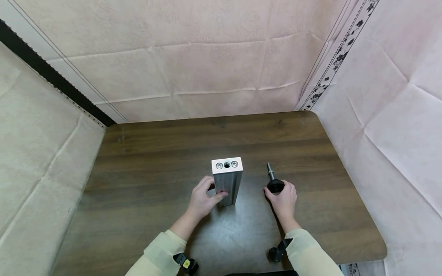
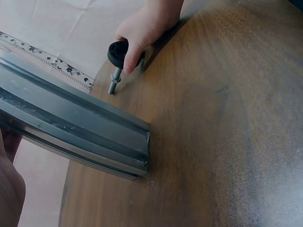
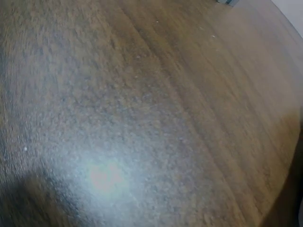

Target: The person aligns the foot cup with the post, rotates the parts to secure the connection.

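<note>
While the left hand grips the metal profile low down, thumb across its near face, the right hand pinches a black foot by its disc, apart and to the right, stud pointing forward. The trick here, I'd judge, is a calm left grip that keeps the profile upright, with the right fingers on the disc alone so the stud is free. And what a tidy piece: silvery, grooved sides, bright end plate on top, two bolts flanking one dark hole! It's upright near the middle of the tabletop, lower end at or close to it.
</note>
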A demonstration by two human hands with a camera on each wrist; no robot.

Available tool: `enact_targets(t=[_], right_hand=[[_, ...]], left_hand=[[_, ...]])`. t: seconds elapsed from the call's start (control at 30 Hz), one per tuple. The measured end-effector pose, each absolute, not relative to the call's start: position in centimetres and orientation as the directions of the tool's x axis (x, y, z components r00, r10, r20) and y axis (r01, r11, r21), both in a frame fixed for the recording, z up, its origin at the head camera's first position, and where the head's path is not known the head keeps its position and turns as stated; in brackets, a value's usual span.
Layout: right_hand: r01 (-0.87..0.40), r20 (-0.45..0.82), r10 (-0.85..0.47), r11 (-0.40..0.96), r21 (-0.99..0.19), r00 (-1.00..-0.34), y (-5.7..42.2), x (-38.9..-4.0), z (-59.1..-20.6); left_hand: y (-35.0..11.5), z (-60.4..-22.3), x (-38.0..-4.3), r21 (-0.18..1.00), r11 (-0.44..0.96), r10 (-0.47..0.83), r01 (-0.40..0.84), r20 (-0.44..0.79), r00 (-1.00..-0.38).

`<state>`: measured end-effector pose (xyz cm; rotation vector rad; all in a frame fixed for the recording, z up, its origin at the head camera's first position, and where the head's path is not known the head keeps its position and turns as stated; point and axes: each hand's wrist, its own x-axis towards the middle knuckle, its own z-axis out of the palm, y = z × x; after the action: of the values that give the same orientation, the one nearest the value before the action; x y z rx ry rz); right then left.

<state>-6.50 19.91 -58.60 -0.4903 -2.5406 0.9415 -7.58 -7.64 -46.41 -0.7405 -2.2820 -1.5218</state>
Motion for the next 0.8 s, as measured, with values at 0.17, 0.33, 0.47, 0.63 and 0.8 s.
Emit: enact_targets(t=[0.17, 0.33, 0.47, 0.63, 0.8], right_hand=[[0.153, 0.215, 0.421, 0.684, -0.713, -0.881, 20.1, -6.2, -58.3], [0.138, 0.214, 0.403, 0.684, -0.716, -0.89, 20.5, -5.6, -58.1], [0.108, 0.24, 0.389, 0.689, -0.717, -0.889, 20.7, -5.6, -57.9], [0.08, 0.274, 0.387, 0.691, -0.719, -0.88, 20.9, -5.8, -57.0], [0.05, 0.334, 0.406, 0.694, -0.718, -0.851, 20.8, -6.2, -56.1]], left_hand=[[-7.8, -48.4, -8.3, 0.766, 0.304, 0.248, 0.566, 0.51, -0.824], [-7.6, -48.6, -8.4, 0.762, 0.286, 0.268, 0.581, 0.519, -0.812], [-7.7, -48.4, -8.4, 0.767, 0.27, 0.266, 0.582, 0.521, -0.811], [-7.9, -48.5, -8.2, 0.771, 0.268, 0.26, 0.578, 0.519, -0.814], [-8.1, -48.6, -8.2, 0.765, 0.282, 0.257, 0.579, 0.521, -0.814]])
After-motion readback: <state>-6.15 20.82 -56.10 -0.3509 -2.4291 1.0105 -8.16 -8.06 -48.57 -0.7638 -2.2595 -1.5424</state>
